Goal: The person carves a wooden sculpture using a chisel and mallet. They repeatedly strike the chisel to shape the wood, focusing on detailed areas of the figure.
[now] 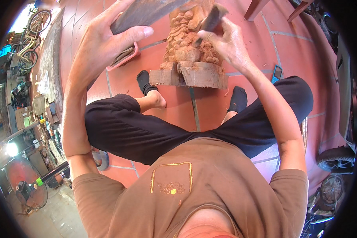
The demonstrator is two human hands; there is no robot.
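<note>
A carved reddish-brown wooden sculpture stands upright on its thick base between my feet, its surface covered with knobbly shapes and reddish dust. My left hand grips a flat grey sheet at the sculpture's upper left, thumb stretched along its lower edge and fingers mostly behind it. The sheet's far end runs out of view. At the carving's right side, my right hand is closed on a dark, bent piece of sheet, perhaps sandpaper, held against or very near the wood; exact contact is hard to tell.
A pink tray with flat pieces lies left of the sculpture. A blue phone rests on the red tiles by my right knee. Wooden legs stand at the upper right. A fan and bicycle are far left, a wheel right.
</note>
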